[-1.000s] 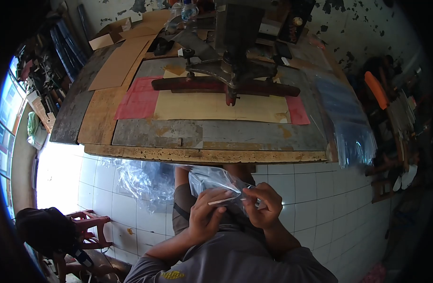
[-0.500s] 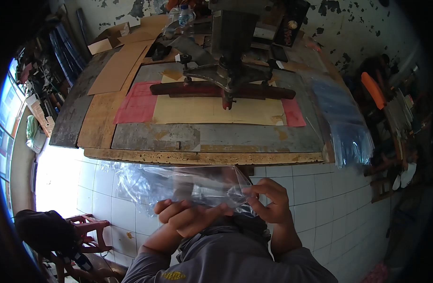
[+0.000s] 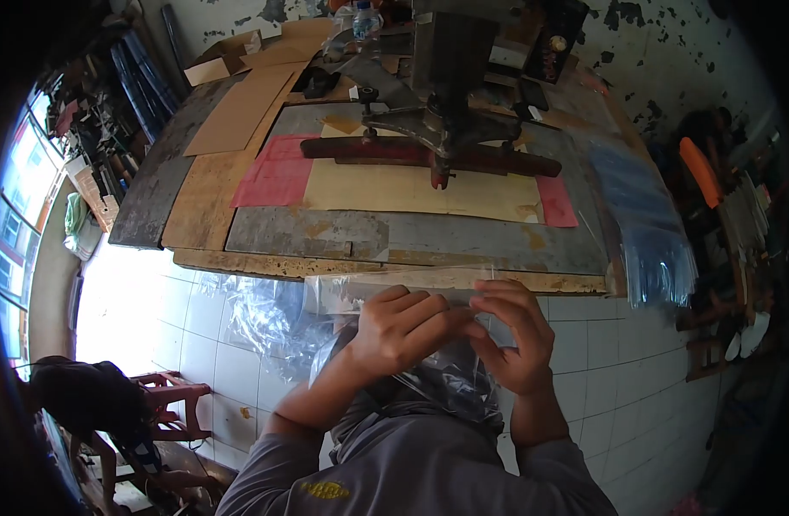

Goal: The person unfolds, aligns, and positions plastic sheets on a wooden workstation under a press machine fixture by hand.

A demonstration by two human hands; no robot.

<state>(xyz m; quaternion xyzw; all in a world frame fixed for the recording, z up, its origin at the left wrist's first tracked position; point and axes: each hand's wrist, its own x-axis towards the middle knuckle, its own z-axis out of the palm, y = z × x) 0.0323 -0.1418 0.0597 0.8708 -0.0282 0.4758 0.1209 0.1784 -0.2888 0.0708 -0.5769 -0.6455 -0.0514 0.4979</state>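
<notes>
A sheet of clear plastic film (image 3: 330, 299), possibly a bag, spans the space between my hands in front of the table edge. My left hand (image 3: 403, 331) lies across the film with its fingers curled over it, close beside my right hand. Between thumb and fingers, my right hand (image 3: 516, 334) pinches the film near its right end. More crumpled clear plastic (image 3: 270, 318) hangs below the table edge at the left, and some rests against my lap. Where one piece ends and another begins, I cannot tell.
A press with a red bar (image 3: 386, 156) stands over yellow and pink sheets (image 3: 274, 176) on the worktable (image 3: 201, 206). Clear plastic sleeves (image 3: 657, 258) overhang its right edge. Cardboard (image 3: 240, 112) lies back left. A person (image 3: 89, 396) is beside a red stool (image 3: 175, 400) at lower left.
My left hand has risen and moved right, from under the film to across it. My right hand has shifted up and slightly right, still pinching. The film has lifted toward the table edge.
</notes>
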